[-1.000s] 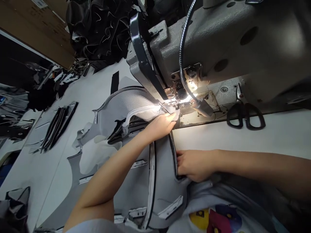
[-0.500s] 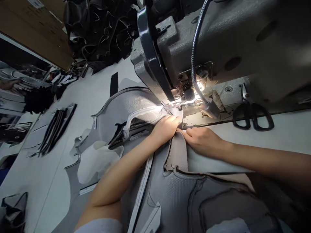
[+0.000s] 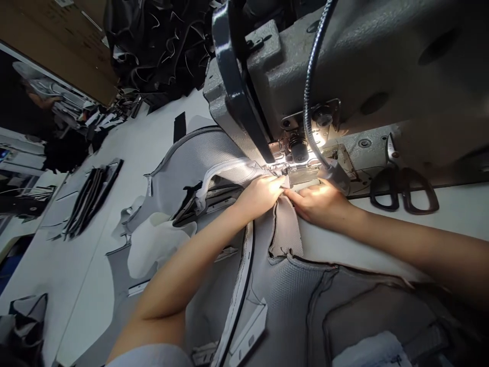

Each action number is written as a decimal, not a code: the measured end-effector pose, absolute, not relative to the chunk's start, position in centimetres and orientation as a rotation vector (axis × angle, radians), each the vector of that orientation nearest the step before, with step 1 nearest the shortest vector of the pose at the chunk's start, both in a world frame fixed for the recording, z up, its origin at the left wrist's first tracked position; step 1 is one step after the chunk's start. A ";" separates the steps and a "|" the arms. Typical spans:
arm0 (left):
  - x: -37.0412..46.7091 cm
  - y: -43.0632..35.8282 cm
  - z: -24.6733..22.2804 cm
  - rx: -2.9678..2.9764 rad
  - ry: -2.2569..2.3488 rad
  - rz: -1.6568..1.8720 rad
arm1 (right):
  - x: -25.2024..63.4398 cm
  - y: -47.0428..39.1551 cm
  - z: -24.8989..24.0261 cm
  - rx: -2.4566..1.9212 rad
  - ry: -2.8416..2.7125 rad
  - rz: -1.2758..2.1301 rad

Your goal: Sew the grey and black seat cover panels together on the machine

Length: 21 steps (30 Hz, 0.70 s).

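At the needle of an industrial sewing machine, under the glare of its gooseneck lamp, two bare hands meet on a grey mesh cover piece. The left hand lies curled over the fabric from the left, fingertips pinching the edge just before the presser foot. The right hand comes in from the right, fingers closed down on a folded beige flap of the same piece, touching the left hand's fingertips. Neither hand is spread flat; both grip cloth.

Judging by how the work lies, the sewing is partway along: a white-piped seam already curves away behind the needle across the white table, and stitched lines show on the panels nearest the person, while the flap under the fingers looks not yet run through. Whether the needle is down in the cloth cannot be told.

Black-handled scissors rest on the machine bed, well apart to the right. Along the table's left edge lie black strips, with a heap of dark material at the far end.
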<state>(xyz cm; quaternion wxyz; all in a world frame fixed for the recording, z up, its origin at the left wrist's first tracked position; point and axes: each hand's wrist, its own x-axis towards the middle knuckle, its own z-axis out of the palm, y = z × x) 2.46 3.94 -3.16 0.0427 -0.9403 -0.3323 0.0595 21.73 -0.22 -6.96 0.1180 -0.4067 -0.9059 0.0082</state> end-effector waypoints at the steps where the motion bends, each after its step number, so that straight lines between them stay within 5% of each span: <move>1: 2.2 4.0 -3.2 -2.891 -1.019 0.180 | 21.7 -0.2 -7.0 -1.206 -2.651 0.049; 21: 2.5 4.6 -4.2 -2.858 -1.396 -0.196 | 22.1 0.5 -7.4 -1.290 -2.620 0.129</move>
